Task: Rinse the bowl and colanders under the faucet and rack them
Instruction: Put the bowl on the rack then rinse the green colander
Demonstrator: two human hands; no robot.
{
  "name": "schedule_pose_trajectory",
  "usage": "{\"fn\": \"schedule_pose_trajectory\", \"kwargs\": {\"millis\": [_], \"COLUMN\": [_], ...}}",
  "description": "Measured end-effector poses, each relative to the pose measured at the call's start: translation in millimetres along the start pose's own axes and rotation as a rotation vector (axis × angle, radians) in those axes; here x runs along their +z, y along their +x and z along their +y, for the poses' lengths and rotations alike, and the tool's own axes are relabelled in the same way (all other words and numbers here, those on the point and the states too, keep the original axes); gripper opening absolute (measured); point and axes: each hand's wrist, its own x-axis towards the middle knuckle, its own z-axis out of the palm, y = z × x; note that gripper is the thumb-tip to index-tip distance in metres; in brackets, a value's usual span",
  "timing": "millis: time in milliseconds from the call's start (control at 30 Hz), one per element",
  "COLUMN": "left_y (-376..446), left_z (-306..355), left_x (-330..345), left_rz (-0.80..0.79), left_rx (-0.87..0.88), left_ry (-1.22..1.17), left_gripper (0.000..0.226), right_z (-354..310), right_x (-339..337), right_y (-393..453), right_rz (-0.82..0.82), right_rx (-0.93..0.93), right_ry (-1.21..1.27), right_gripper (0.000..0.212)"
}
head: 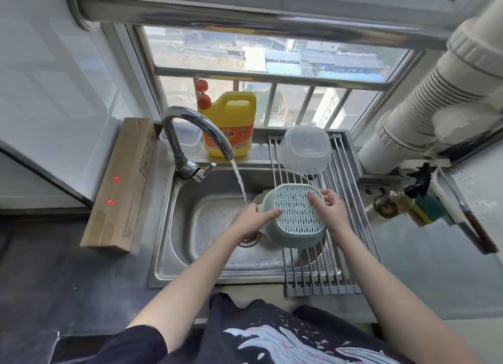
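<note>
Now, colander (295, 214): pale green, slotted base up, upside down on the rack (321, 268), 6 o'clock of the clear bowl (304, 151).
Left hand (251, 218): straight fingers touching its 9 o'clock side.
Right hand (330, 210): loosely spread, fingertips resting on its 3 o'clock edge.

Lying upside down at the rack's (321, 279) near end, overhanging the sink (190, 255): pale green colander (296, 216), slotted base up. Resting inverted at the rack's far end: clear plastic bowl (306, 151). Running from the faucet (190, 129): water (239, 181), falling just left of the colander.
</note>
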Motion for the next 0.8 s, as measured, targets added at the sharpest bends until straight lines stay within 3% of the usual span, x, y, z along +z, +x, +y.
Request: {"fn": "schedule_pose_trajectory", "kwargs": {"millis": [100, 133, 333, 500, 800], "left_y": [23.0, 32.9, 88.5, 103.7, 106.7], "left_z": [32.8, 40.3, 45.9, 40.5, 29.6], "left_x": [23.9, 30.6, 64.0, 83.5, 82.0], "left_rz": [0.179, 0.194, 0.140, 0.164, 0.196], "left_rx": [0.047, 0.050, -0.058, 0.009, 0.078], "left_ry": [0.022, 0.042, 0.180, 0.240, 0.262], "left_gripper": [0.063, 0.064, 0.092, 0.075, 0.065], "right_z": [-6.3, -10.3, -9.6, 16.3, 25.3], "right_x": [-13.3, -15.1, -26.6, -29.8, -24.9], "right_y": [23.8, 30.5, 76.1, 94.2, 93.6], "right_rz": [0.080, 0.102, 0.125, 0.093, 0.216], "right_rx": [0.018, 0.014, -0.044, -0.081, -0.169], "right_ry": [-0.082, -0.095, -0.186, -0.241, -0.359], "right_gripper": [0.068, 0.069, 0.059, 0.036, 0.040]}}
